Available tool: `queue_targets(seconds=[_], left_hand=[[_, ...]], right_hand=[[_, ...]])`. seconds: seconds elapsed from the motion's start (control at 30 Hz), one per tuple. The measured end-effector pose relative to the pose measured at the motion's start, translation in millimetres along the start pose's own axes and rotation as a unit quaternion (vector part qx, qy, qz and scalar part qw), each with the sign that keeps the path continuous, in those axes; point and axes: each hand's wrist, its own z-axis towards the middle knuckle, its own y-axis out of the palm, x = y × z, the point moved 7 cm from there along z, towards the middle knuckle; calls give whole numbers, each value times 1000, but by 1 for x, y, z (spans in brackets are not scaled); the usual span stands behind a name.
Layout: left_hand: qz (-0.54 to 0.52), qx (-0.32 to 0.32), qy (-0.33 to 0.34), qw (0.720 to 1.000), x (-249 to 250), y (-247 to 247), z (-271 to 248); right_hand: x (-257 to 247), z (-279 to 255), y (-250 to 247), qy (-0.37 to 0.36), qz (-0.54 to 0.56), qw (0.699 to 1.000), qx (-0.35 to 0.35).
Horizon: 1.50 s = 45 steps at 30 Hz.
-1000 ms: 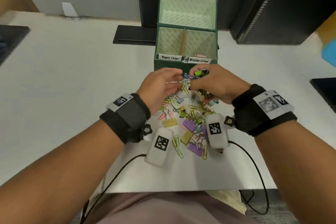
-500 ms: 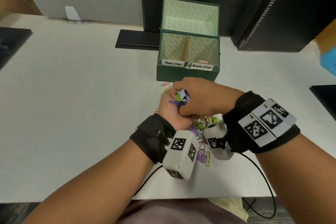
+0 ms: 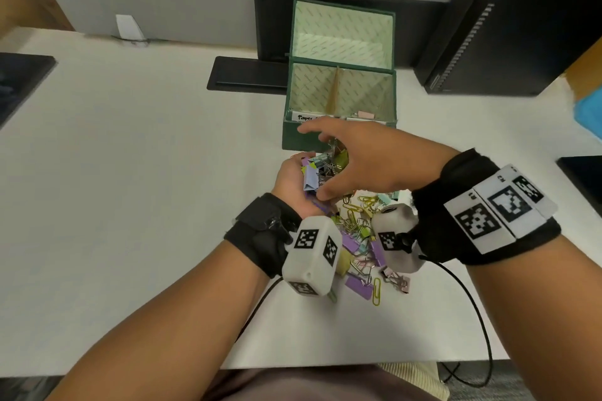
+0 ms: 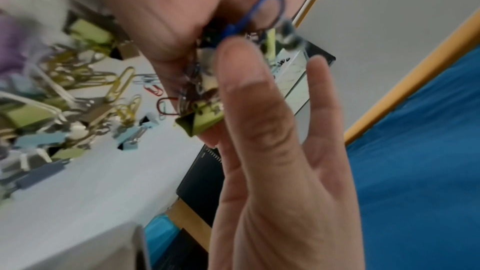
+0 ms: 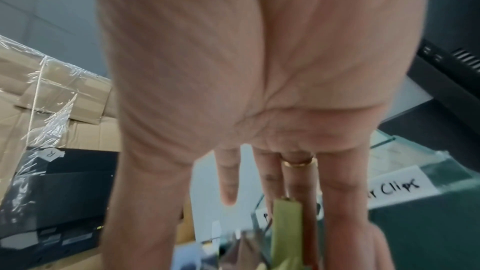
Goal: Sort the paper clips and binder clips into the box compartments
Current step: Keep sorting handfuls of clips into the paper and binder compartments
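My left hand [image 3: 293, 182] is turned palm up and cups a handful of mixed clips [image 3: 321, 169], purple, green and blue, just in front of the box. In the left wrist view a green binder clip [image 4: 205, 122] and a blue paper clip [image 4: 267, 7] sit against its fingers [image 4: 249, 110]. My right hand [image 3: 355, 156] hovers over that handful with straight, spread fingers [image 5: 335, 192] and grips nothing. The green box [image 3: 338, 140] stands open, with a divider between the paper clip and binder clip compartments. A pink binder clip [image 3: 366, 114] lies in the right one.
A pile of paper clips and binder clips [image 3: 358, 238] lies on the white table [image 3: 146, 172] below my wrists. A black computer case [image 3: 508, 19] stands at the back right, a flat black stand [image 3: 247, 75] left of the box. Cables [image 3: 482, 335] trail over the near edge.
Both hands gathered clips from the pile, then the left turned palm up holding them. The right hand has now lifted off the handful and spread its fingers toward the box.
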Motion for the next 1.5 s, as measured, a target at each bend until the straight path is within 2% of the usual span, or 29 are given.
queue_targets(seconds=[0.1,0.17,0.27,0.3,0.43,0.53,0.63,0.7,0.83,0.9,1.03,1.1,1.17,1.23,1.33,1.4,1.5], left_hand=[[-69,-91,-58,992,-1,7,3],[-97,-132,-59,985,-2,8,10],[-79,-105,-21,991,0,-1,18],[-79,-115,-16,990,2,-1,18],[-127,-137,-58,981,5,-4,28],[-139,-116,-62,982,8,-12,36],[-145,-134,-70,978,9,-18,36],[-145,-131,-73,978,11,-20,35],[-131,-113,-62,983,13,-24,32],[-130,-122,-54,982,15,-23,33],[-98,-95,-47,990,12,-30,33],[-127,-123,-59,982,9,-23,32],[-135,-98,-47,985,9,-23,29],[-135,-110,-51,983,7,-21,29],[-181,-83,-79,977,3,-22,29],[-200,-115,-89,969,0,-17,29],[-185,-158,-86,966,-1,-8,18]], right_hand=[[3,1,-6,6,12,1000,28],[7,1,-7,12,33,999,33],[10,-2,-15,23,53,996,72],[12,-4,-20,26,58,993,98],[15,-13,-43,39,80,979,181],[16,-18,-41,49,88,982,158],[18,-18,-14,63,94,989,91],[21,-15,3,70,87,991,79],[23,-12,18,60,104,988,101],[22,-11,17,53,112,986,113],[21,-15,11,50,118,985,116],[22,-18,9,54,125,983,121],[24,-21,6,59,146,979,129],[24,-24,2,57,172,973,143],[25,-27,-6,36,221,954,198],[28,-29,-11,34,247,938,241],[29,-28,-12,38,244,936,251]])
